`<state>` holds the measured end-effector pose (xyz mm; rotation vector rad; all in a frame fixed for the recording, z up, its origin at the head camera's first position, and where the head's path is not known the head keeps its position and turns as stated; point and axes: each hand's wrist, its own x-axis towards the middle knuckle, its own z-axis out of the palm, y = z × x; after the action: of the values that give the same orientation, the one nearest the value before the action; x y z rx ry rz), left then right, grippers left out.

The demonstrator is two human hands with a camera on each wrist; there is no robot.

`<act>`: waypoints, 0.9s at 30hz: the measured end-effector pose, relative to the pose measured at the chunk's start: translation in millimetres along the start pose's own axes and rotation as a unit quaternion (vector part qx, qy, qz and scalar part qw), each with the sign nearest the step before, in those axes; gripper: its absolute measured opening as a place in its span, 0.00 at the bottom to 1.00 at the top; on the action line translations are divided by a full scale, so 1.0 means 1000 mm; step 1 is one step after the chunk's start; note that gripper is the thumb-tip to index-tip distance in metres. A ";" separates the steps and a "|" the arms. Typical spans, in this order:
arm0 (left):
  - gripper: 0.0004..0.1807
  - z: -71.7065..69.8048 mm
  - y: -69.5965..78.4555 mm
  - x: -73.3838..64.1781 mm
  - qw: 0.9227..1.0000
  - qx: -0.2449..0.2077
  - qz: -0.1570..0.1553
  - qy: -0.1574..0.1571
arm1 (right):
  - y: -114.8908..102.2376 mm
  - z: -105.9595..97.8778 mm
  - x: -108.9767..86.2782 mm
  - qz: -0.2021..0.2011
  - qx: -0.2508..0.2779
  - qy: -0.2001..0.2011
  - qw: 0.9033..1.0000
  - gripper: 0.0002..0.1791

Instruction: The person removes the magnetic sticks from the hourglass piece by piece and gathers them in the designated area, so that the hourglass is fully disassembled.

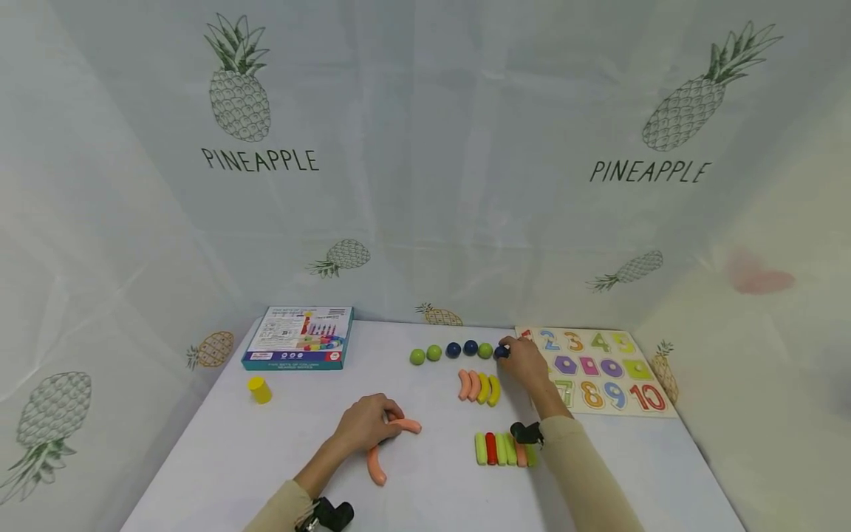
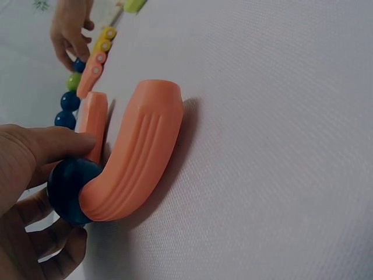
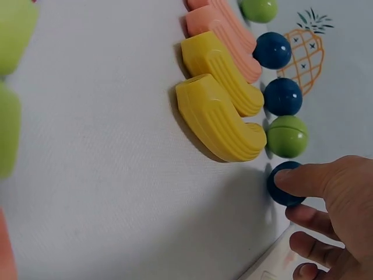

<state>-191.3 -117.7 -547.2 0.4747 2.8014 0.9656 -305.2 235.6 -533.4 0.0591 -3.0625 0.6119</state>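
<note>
My left hand grips a dark blue ball above the white tabletop. Against that ball sits a curved orange piece, and a second orange piece lies on its far side, partly behind the fingers. At the right end of a row of balls, my right hand pinches another dark blue ball between thumb and finger. Beside it in the row are a green ball and a blue ball. Two yellow curved pieces and two orange ones lie just in front.
Several straight green, red and orange sticks lie side by side beneath my right forearm. A number puzzle board is at the right. Back left are a flat toy box and a yellow cylinder. A pineapple-print cloth hangs behind.
</note>
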 end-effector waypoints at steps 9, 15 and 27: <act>0.08 0.001 0.001 0.002 1.000 0.005 0.000 -0.004 | 0.000 -0.002 -0.003 0.008 0.005 0.013 1.000 0.28; 0.08 0.001 0.002 0.002 1.000 0.009 0.000 -0.005 | -0.003 -0.008 -0.009 0.012 0.014 0.006 1.000 0.30; 0.08 0.003 0.001 0.002 1.000 0.011 0.002 -0.002 | -0.004 -0.010 -0.014 0.026 0.029 0.000 0.999 0.31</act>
<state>-192.2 -114.5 -548.8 0.4849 2.8116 0.9359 -290.8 236.7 -523.0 -0.0183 -3.0546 0.7043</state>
